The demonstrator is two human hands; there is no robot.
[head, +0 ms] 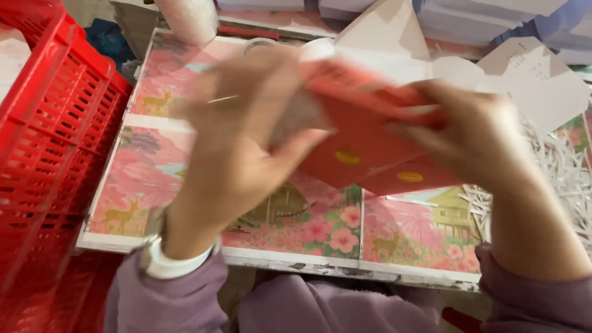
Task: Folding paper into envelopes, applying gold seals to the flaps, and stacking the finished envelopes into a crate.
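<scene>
Two hands hold one red paper box, and we see them from above. Our left hand (240,135) grips the left end of the red box (364,148), with the thumb across the front and the fingers curled behind it. Our right hand (468,132) pinches the right end, its fingers lying flat along the top edge. Both hands are closed on the box, so it stays up in the air above the bench (345,268) and does not touch it. We think it is held at both ends so it cannot flop, because it is thin and bendy. Two round gold dots sit on its front, facing up at us. The picture is blurry here, so we cannot tell if the flaps are open or shut.

Under the box lie big pink printed sheets (154,172) with flowers, deer and little houses. They lie flat and side by side, and they cover the bench. A red plastic crate (49,123) stands just beside the sheets on the left, close to our left arm. White shredded paper (561,172) is heaped on the right, near our right wrist. White folded boxes (530,74) rest farther back, behind the hands.
</scene>
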